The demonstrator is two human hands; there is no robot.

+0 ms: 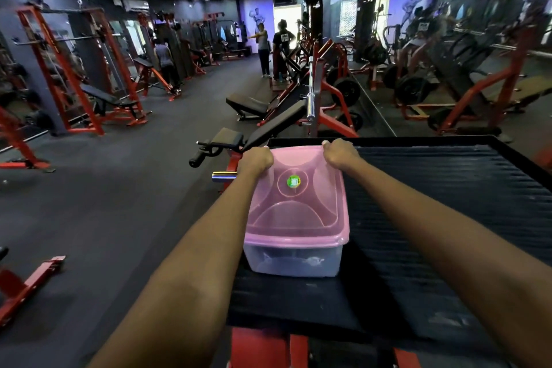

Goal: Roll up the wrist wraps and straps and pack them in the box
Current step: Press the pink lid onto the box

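A clear plastic box with a pink lid stands on a black ribbed platform. The lid lies on the box and carries a small green sticker at its centre. My left hand grips the lid's far left corner, fingers curled over the edge. My right hand grips the far right corner the same way. Through the clear wall I make out pale shapes inside, too blurred to name. No wraps or straps lie outside the box.
The platform belongs to a red-framed gym machine. A padded bench and a chrome barbell stand just beyond it. Dark rubber floor opens to the left. Several people stand far back among red racks.
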